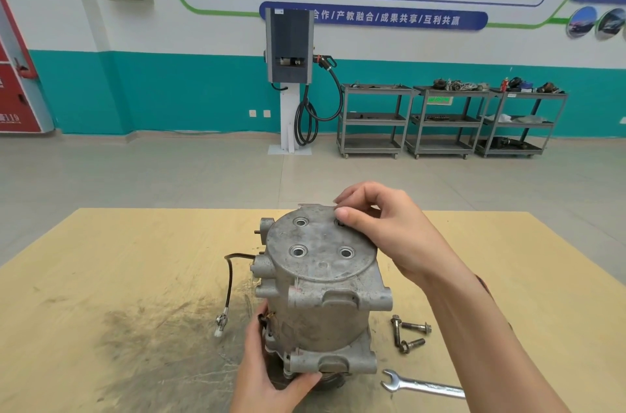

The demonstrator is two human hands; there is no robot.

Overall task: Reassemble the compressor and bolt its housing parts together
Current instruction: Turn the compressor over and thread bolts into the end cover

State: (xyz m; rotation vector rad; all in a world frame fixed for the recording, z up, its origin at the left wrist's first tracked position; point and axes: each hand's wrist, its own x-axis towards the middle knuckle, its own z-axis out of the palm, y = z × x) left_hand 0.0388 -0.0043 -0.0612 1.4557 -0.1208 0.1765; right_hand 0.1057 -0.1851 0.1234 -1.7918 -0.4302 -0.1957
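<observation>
Compressor [318, 290] stands upright on end at the near middle of the desk [118, 277], flat round end cover [321, 248] facing up. That orientation puts the four recessed bolt holes on top, so bolts can drop straight in.

Right hand [382, 226] reaches over the far right hole [339, 222]; thumb and fingertips are pinched together right at it, probably on a bolt head being started by hand, but the bolt itself is hidden under the fingers. The other three holes look empty.

Left hand [271, 375] has its grip clenched round the lower housing near the base, thumb across the front flange, evidently bracing the body so it doesn't twist or tip.

Housing is cast aluminium: dull grey, rough, grimy, with lugs and bosses along the side seams. A black wire lead [229, 284] with a small white connector trails off the left side onto the desk.

Three loose flanged bolts [408, 333] lie just right of the base, dark and slightly rusty. A shiny open-end wrench [420, 385] lies near right, within reach for final tightening.

Desk top is pale plywood, smeared with dark grease on the left.
</observation>
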